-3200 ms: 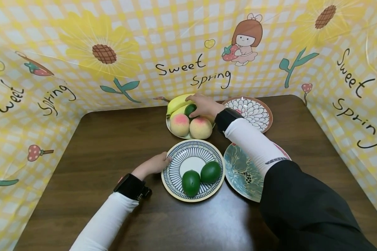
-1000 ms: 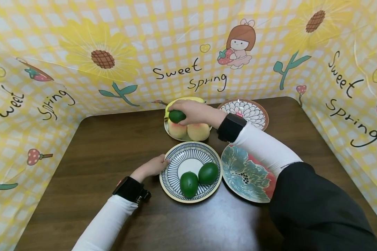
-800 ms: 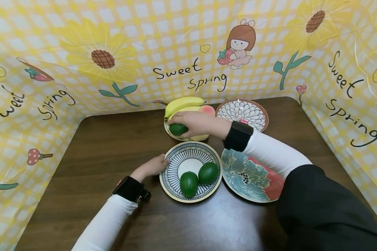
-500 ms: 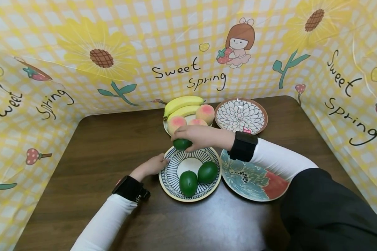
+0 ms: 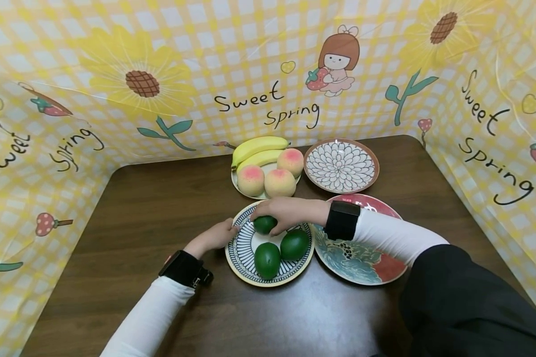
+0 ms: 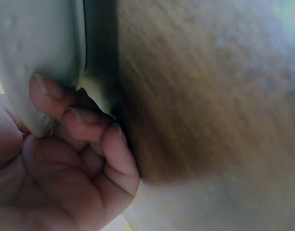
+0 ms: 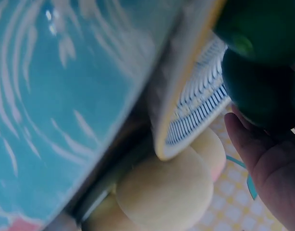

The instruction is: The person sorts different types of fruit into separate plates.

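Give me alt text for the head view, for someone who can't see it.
A person's right hand holds a green fruit at a patterned plate bearing two more green fruits; the left hand grips its edge. Behind are a brown-rimmed plate and a pale plate of bananas and peaches; at right, a red-and-teal plate.

From my head, I look forward and down across the surface (image 5: 161, 208); my left wrist's view closely faces my fingers (image 6: 117, 154), my right's looks tilted and near, all sharing the blue-striped plate (image 5: 245, 248).
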Tool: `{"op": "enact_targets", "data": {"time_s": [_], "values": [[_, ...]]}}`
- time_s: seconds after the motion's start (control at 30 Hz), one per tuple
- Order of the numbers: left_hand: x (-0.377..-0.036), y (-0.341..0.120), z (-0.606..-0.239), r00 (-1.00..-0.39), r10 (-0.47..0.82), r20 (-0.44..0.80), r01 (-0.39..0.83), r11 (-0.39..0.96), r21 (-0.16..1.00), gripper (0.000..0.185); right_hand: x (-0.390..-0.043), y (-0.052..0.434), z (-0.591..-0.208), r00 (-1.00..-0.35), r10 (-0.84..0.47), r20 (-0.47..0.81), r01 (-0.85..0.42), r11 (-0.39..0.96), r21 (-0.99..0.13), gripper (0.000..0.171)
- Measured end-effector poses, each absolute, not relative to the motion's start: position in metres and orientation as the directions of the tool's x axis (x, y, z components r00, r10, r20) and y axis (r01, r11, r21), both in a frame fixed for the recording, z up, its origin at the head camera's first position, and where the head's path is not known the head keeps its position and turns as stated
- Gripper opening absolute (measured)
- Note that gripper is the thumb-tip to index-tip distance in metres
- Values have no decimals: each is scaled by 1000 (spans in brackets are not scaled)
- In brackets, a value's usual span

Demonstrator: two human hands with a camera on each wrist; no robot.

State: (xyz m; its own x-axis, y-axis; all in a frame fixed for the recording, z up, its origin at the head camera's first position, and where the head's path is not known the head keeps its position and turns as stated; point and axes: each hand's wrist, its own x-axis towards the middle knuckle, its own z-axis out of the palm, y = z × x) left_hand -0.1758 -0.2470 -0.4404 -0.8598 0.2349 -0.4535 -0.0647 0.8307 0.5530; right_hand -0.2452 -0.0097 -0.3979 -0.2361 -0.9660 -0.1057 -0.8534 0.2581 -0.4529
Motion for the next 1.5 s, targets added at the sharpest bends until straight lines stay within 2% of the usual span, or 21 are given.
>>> {"op": "enact_targets", "data": {"time_s": [0.2,0.57,0.93,1.5], "values": [[-176,-247,-441,-860,228,-455,-70,833,550,27,-243,-14,-406,-200,-975,-96,-851,221,-477,52],[-176,-246,-442,-861,223,-457,-73,836,544,25,-241,-13,-408,-236,-964,-127,-831,267,-488,56],[-175,-245,-439,-860,221,-460,-79,833,548,27,-241,-9,-411,-258,-950,-175,-851,309,-424,59],[-175,-245,-439,-857,224,-465,-84,829,553,29,-238,-10,-410,-270,-950,-156,-852,311,-421,59]]}}
